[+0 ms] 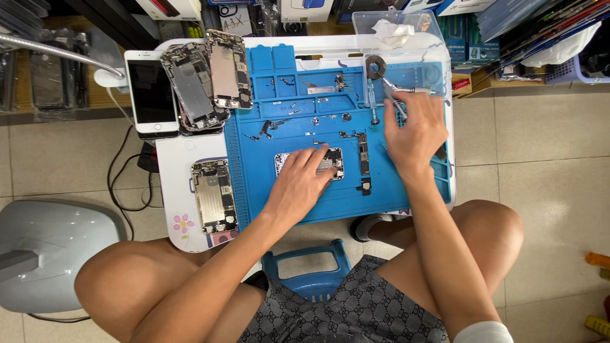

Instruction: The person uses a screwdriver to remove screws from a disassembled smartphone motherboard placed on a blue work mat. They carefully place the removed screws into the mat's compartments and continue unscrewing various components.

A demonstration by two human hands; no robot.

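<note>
On the blue work mat [292, 197], your left hand [302, 181] lies palm down near its middle, fingers spread and pressing on a small opened phone body [330, 162], which peeks out at the hand's 1 o'clock; the hand pins it flat rather than closing round it. Your right hand [413, 130] sits at 3 o'clock from the left one, fingers curled round a slim metal tool [389, 89] whose tip points toward 11 o'clock, close to a grey round ring [376, 66] at the mat's far edge. Small screws and brackets lie scattered across the mat between the two hands and toward 12 o'clock. Off the mat at 9 o'clock of your left hand lies another opened phone shell [215, 195]; toward 10 o'clock a stack of stripped shells [210, 76] rests beside a white phone [151, 94] lying screen up. A clear plastic box [397, 32] with a white tissue in it stands at 12 o'clock of your right hand.
</note>
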